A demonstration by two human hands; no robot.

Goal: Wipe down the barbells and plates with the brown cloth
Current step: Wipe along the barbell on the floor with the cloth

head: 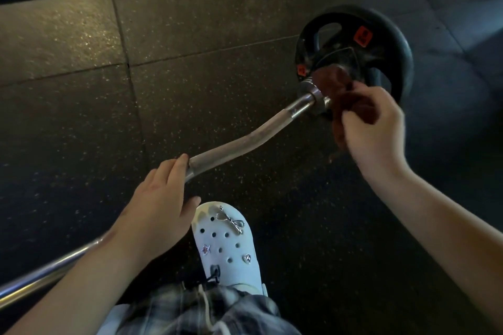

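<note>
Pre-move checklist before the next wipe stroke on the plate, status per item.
1. Left hand grips bar: ok, fingers curled over it.
2. Right hand holds brown cloth: ok.
3. Cloth at plate hub, beside collar: ok.
4. Plate's lower edge seated on floor: cannot tell, right hand hides it.
5. Shoe clear of bar: cannot tell; its toe lies just below the left hand.
</note>
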